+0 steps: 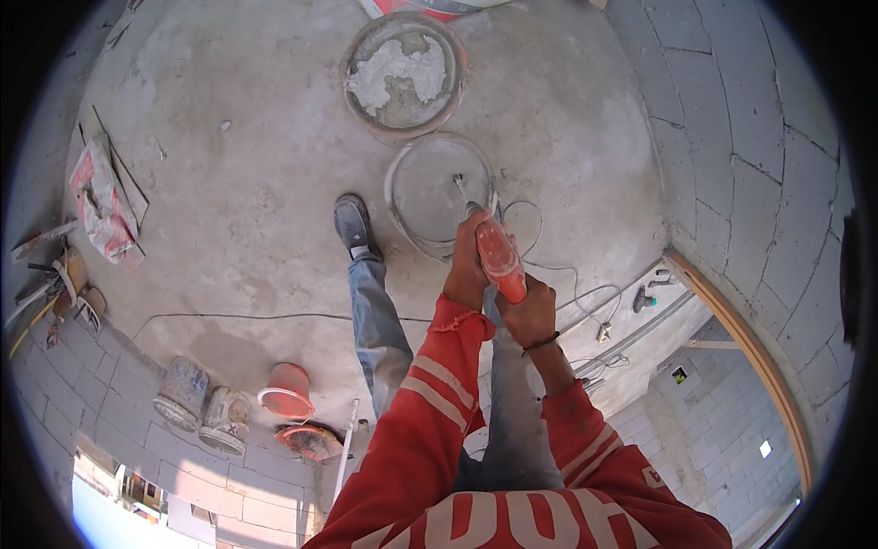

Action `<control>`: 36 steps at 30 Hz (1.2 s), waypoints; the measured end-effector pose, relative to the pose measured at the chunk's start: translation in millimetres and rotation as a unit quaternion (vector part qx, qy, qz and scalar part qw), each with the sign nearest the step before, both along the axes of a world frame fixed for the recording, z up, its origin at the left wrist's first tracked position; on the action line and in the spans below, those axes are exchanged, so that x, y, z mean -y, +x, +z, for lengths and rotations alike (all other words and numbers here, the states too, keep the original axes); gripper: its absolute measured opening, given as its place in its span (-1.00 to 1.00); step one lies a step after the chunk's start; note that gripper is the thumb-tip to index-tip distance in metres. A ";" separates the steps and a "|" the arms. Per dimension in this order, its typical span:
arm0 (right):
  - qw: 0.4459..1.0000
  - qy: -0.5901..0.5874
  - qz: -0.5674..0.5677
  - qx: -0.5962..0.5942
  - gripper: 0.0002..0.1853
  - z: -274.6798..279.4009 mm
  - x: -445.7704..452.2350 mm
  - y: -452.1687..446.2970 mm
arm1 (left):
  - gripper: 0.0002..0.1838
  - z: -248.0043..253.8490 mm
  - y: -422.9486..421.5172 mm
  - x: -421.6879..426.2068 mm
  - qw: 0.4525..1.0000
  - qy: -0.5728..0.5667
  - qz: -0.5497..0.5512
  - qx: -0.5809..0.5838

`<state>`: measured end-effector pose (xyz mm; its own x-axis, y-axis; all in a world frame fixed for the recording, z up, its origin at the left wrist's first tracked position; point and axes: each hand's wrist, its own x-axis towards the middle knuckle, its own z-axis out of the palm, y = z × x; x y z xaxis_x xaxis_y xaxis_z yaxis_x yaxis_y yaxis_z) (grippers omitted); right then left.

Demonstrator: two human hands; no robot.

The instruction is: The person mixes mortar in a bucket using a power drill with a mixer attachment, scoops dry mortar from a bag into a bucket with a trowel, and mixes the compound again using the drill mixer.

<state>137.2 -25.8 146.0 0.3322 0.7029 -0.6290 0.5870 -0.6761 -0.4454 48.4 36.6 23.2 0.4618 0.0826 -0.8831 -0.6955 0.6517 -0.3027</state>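
Observation:
A red power drill (499,252), dusted with grey, is held in both my hands. My left hand (467,258) wraps around its front part near the chuck. Around the rear handle my right hand (529,313) is closed, its fingers partly hidden. From the drill a mixing rod (461,187) reaches down into smooth grey wet mix (425,197). That mix fills a round bucket (391,201) in front of my feet. The rod's lower end is hidden in the mix.
Beyond stands a second round tub (348,78) with pale lumpy material. A power cable (274,316) crosses the floor behind my shoe (352,220). Buckets (182,393) and a red bucket (288,389) sit at lower left, a torn sack (101,201) at left. Block walls (732,119) rise right.

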 end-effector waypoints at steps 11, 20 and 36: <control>0.999 -0.007 0.030 -0.011 -0.71 2.8 -14.4 -11.0 | -0.68 16.7 -20.2 -20.0 0.999 -0.019 0.012 -0.023; 0.999 -0.007 0.045 -0.009 -0.70 -1.8 -22.0 -25.6 | -0.70 16.4 -33.4 -24.9 0.998 -0.012 0.052 -0.013; 0.997 -0.016 0.071 -0.024 -0.70 -2.5 -17.2 -36.6 | -0.67 9.0 -52.2 -12.9 0.997 0.024 0.065 -0.027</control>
